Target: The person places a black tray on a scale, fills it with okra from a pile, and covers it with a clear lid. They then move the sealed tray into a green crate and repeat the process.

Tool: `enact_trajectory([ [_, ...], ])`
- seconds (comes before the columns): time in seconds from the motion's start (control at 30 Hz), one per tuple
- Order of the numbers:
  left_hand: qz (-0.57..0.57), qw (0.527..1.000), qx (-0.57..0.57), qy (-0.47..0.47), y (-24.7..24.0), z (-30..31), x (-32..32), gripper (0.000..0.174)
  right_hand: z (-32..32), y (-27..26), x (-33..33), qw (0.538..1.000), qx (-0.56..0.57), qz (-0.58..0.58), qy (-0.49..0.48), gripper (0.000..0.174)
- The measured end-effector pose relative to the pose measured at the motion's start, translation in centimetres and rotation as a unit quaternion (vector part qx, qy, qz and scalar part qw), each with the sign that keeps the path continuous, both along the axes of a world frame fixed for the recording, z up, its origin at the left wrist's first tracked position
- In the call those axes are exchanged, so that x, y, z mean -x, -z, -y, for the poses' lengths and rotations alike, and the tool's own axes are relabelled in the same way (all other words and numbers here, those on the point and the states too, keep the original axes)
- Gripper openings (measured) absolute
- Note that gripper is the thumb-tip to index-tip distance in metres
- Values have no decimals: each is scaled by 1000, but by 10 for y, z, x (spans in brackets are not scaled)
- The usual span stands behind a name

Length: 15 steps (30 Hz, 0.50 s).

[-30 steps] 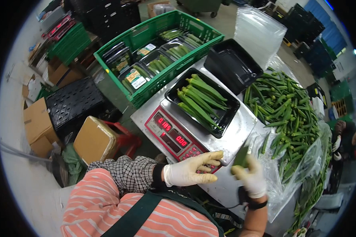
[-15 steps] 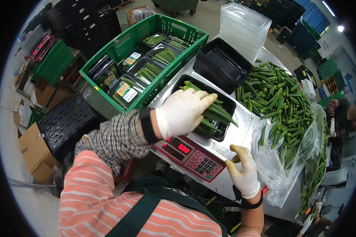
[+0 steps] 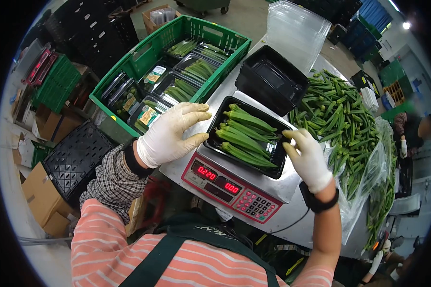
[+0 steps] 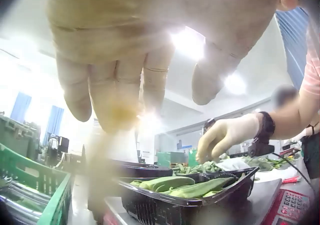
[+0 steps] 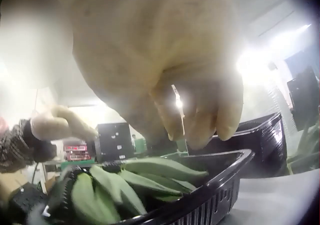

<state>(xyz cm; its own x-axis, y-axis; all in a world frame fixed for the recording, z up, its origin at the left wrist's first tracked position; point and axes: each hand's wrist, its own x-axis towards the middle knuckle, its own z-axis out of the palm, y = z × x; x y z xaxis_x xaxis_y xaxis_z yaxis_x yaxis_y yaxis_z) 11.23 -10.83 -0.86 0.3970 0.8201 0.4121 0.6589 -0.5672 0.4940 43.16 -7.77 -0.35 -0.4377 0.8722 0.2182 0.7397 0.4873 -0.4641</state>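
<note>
A black plastic tray (image 3: pixel 277 167) of okra pods (image 3: pixel 246 131) sits on the metal plate of a weighing scale (image 3: pixel 230 186), whose red display reads 0.220 and 0.00. My left hand (image 3: pixel 175 131), in a white glove, is beside the tray's left end with its fingers stretched out and nothing in them. At the opposite end my gloved right hand (image 3: pixel 311 160) hovers by the rim, fingers loosely bent. In the left wrist view that right hand (image 4: pixel 232 135) shows above the okra, holding nothing.
A green crate (image 3: pixel 167 115) with packed okra trays stands at the left. Behind the scale are stacked black trays (image 3: pixel 270 79) and clear lids (image 3: pixel 297 31). Loose okra (image 3: pixel 340 119) is heaped on the right beside a plastic bag (image 3: pixel 364 184). Another person (image 3: pixel 407 131) is at the far right.
The left hand reached over the tray, then drew back to its left end. The right hand let go of an okra pod and came up to the right rim. The display rose from 0.185 to 0.220.
</note>
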Motion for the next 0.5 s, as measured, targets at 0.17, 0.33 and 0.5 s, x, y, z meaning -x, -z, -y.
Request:
enact_trajectory([
  [0.17,42,999,30,-4,10,6,11,37,-43,24,34,981,10,194,3,22],
  [0.33,60,997,51,-1,15,14,23,35,-43,14,17,988,148,21,27,22],
  [0.5,78,995,59,28,15,15,12,34,-18,9,8,989,130,-57,37,19],
])
